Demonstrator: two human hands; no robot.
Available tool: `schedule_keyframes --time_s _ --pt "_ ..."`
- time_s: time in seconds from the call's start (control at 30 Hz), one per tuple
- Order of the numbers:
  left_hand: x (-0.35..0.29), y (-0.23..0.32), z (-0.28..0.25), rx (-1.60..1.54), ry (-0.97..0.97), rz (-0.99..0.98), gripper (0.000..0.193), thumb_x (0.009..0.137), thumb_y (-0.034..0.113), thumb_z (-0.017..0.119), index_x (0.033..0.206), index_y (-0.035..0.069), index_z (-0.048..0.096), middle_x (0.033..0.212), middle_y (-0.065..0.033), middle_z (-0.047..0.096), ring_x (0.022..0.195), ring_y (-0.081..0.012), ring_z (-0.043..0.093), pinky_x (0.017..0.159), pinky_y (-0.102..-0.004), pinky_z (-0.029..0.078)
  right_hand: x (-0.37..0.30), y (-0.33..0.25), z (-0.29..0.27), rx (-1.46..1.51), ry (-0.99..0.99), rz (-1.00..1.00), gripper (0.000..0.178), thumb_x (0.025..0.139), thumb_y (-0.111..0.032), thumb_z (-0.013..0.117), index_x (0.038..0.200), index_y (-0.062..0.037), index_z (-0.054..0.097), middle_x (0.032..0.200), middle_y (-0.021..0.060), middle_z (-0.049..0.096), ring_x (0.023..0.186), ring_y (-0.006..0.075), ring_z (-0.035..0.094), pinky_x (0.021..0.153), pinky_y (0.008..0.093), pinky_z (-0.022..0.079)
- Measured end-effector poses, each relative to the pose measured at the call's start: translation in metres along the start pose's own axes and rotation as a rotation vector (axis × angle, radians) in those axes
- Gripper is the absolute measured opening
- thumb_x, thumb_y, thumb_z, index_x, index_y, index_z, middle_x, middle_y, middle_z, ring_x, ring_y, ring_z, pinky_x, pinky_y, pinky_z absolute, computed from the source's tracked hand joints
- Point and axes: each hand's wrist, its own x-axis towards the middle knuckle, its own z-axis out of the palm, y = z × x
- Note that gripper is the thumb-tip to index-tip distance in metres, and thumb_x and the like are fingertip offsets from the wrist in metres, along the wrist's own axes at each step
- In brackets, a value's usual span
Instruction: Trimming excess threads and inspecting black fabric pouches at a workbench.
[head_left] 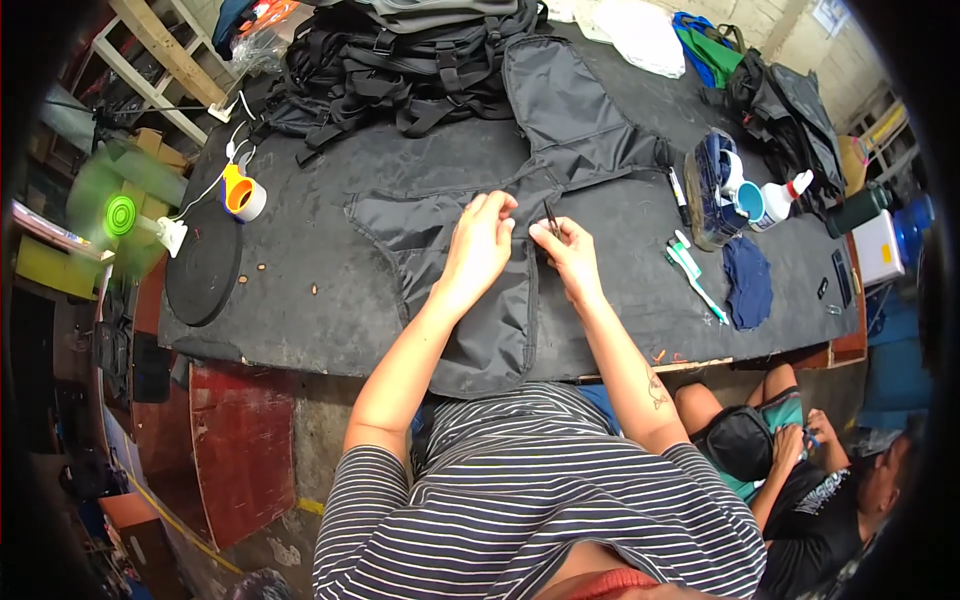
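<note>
At far left a green fan (120, 215) spins beside a black disc (203, 265) and an orange-cored tape roll (243, 194) on the dark worktable (320, 300), which fills a cluttered workshop with bare timber framing in the top left corner. A heap of black straps and bags (400, 70) lies along the table's far edge. At centre a person in a striped shirt presses the left hand (478, 245) flat, fingers spread, on a grey fabric panel (480, 300) that hangs over the near edge; the right hand (568, 250) pinches a thin dark tool (552, 218) just beside it, its tip too small to identify. Further right stand a blue-and-white container (715, 185), a white bottle with a red cap (783, 200), a toothbrush-like tool (693, 272) and a navy cloth (748, 282). At lower right a seated person holds a black bag (740, 440), partly cut off by the dark rim.
</note>
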Motion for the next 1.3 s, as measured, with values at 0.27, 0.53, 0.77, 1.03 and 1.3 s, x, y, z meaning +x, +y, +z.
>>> schedule_keyframes --time_s 0.27,0.53,0.77,1.03,1.3 --pt "0.008 -0.016 0.023 0.159 -0.072 0.129 0.013 0.073 -0.002 0.061 0.086 -0.002 0.064 0.091 -0.0114 0.062 0.086 -0.0269 0.06 0.075 -0.0344 0.048 0.018 0.028 -0.016 0.358 -0.159 0.117 0.009 0.082 -0.004 0.064 0.085 -0.0082 0.057 0.068 -0.0048 0.054 0.054 0.0032 0.044 0.047 0.0185 0.033" --pt "0.005 -0.017 0.037 0.386 0.057 0.291 0.005 0.074 0.001 0.058 0.078 0.003 0.055 0.085 -0.0088 0.059 0.083 -0.0297 0.056 0.069 -0.0391 0.045 0.013 0.022 -0.018 0.212 -0.101 0.148 0.01 0.08 -0.003 0.065 0.084 -0.0091 0.057 0.071 -0.0058 0.053 0.054 0.0015 0.043 0.046 0.0181 0.031" --pt "0.02 -0.009 0.032 -0.377 0.048 -0.262 0.004 0.087 0.004 0.053 0.084 0.001 0.054 0.086 -0.0102 0.068 0.081 -0.0151 0.065 0.071 -0.0264 0.047 0.01 0.011 -0.02 -0.036 -0.11 -0.035 0.012 0.078 0.0 0.065 0.087 -0.0043 0.058 0.075 -0.0038 0.056 0.065 0.0049 0.048 0.064 0.02 0.041" --pt "0.019 -0.016 0.038 -0.56 0.015 -0.316 0.014 0.087 0.01 0.06 0.08 -0.001 0.056 0.07 0.0016 0.058 0.067 -0.0034 0.049 0.061 -0.0206 0.04 0.004 -0.029 -0.036 -0.618 0.24 -0.556 0.028 0.072 -0.006 0.071 0.097 -0.0033 0.059 0.09 0.0068 0.056 0.081 0.0198 0.057 0.071 0.0328 0.046" --pt "0.022 -0.008 0.045 -0.612 0.025 -0.343 0.014 0.087 0.009 0.06 0.079 -0.001 0.055 0.066 0.0042 0.053 0.063 -0.0025 0.044 0.058 -0.0203 0.037 -0.004 -0.066 -0.028 -1.127 0.265 -0.752 0.025 0.067 -0.005 0.07 0.091 -0.0076 0.064 0.099 0.0068 0.052 0.08 0.0272 0.053 0.073 0.0365 0.041"
